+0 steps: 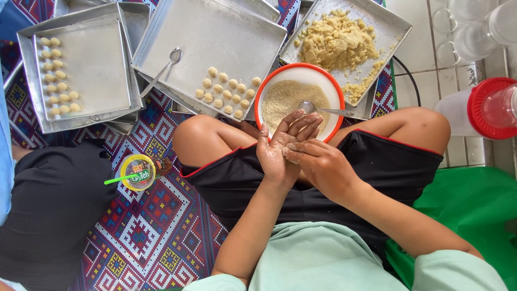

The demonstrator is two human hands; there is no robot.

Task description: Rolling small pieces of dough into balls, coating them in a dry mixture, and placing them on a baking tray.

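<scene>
Dough (pixel 288 152) pressed between both palms at centre, just above the lap: left hand (pixel 280 148) upright, fingers straight, right hand (pixel 318 164) cupped against it. Bowl (pixel 268 86) of crumbs with a spoon (pixel 323 110) at 12 o'clock, touching the fingertips. Trays (pixel 177 32) of small balls at 11 and 10. Patterned mat (pixel 156 226) underneath at 7; white tiles (pixel 420 59) at 2; green cloth (pixel 474 210) at 4.
</scene>
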